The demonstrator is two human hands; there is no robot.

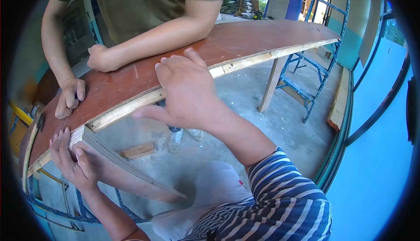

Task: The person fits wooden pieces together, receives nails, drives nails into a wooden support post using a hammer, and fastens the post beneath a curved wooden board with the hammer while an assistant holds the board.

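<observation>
My left hand is closed around the top end of a stack of plywood strips, its fingertips touching the tabletop. The stack slants from the near edge of a long reddish-brown board tabletop down towards my lap. My right hand is over the pale wooden edge strip, thumb spread out to the left and slightly blurred. Nothing shows in its grip, though the palm side is hidden.
Across the tabletop leans a person in an olive shirt, one forearm on the board. A blue metal ladder stands at the right end, near a wooden leg. Timber lies along the right wall; a wood offcut is on the floor.
</observation>
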